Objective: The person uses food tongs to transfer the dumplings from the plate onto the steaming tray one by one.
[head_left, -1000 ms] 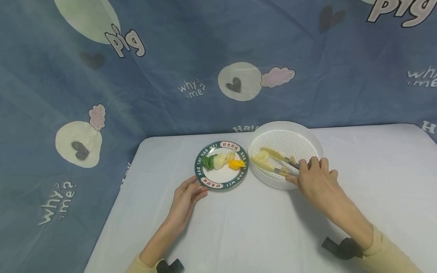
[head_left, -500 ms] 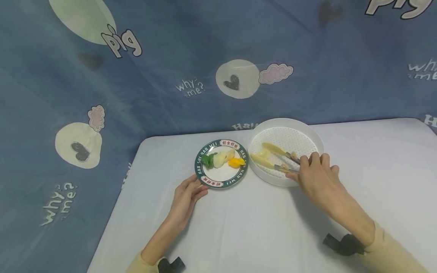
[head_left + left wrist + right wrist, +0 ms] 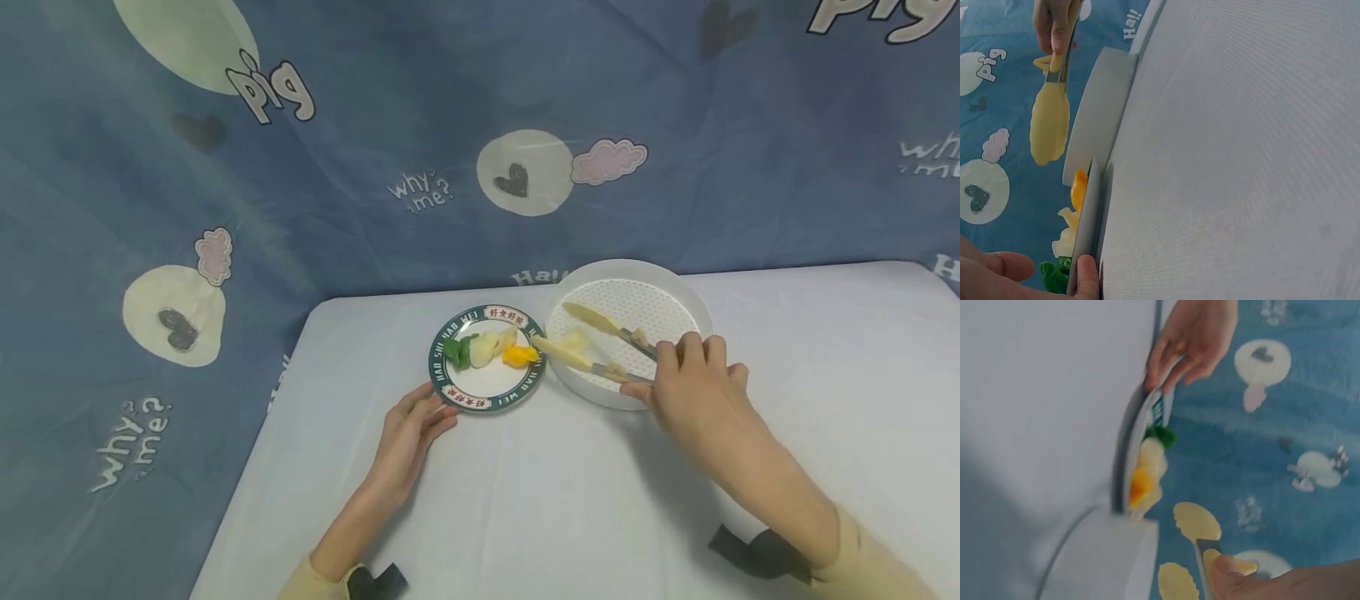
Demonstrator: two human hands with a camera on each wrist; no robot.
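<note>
My right hand [image 3: 701, 392] holds a pair of food tongs [image 3: 596, 364] with yellow scalloped tips and metal arms. The tongs are spread over the left part of a round white tray [image 3: 678, 304] with a dimpled floor, the lower tip reaching the plate's rim in the head view. A pale yellow piece [image 3: 577, 340] shows between the tips. Left of the tray is a green-rimmed plate [image 3: 487, 396]. It carries a dark green piece [image 3: 457, 353], cream-coloured pieces [image 3: 483, 350] and an orange-yellow piece [image 3: 519, 357]. My left hand [image 3: 411, 437] grips the plate's lower left rim between thumb and fingers.
A white cloth [image 3: 540, 500] covers the table, and its far edge runs just behind the plate and tray. Behind rises a blue printed curtain [image 3: 360, 108]. The plate's right rim sits close against the tray's wall.
The tongs' tips have spread wider and shifted left, toward the plate. The right hand has moved only slightly; the left hand and plate stay put.
</note>
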